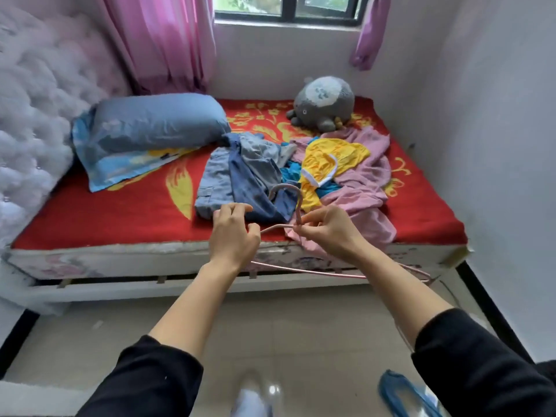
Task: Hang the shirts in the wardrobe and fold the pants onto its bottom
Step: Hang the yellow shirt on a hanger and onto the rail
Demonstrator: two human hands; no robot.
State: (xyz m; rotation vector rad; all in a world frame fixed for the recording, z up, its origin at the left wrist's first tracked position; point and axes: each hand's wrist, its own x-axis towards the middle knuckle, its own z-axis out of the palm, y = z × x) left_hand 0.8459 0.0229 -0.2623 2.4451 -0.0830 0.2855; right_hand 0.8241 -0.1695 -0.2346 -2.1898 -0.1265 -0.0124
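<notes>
A pile of clothes lies on the red bed (99, 215): a grey-blue garment (240, 173) on the left, a yellow shirt (334, 161) in the middle, a pink garment (367, 188) on the right. I hold a pink hanger (288, 194) over the bed's front edge. My right hand (328, 230) pinches it at the neck below the hook. My left hand (233, 233) is at its left shoulder with curled fingers; the grip itself is hidden. No wardrobe is in view.
A blue pillow (156, 121) lies at the bed's left, a grey plush toy (325, 103) at the back. A tufted headboard (33, 115) stands left, a wall close on the right. Tiled floor (285, 323) lies in front, with something blue (403, 392) at the lower right.
</notes>
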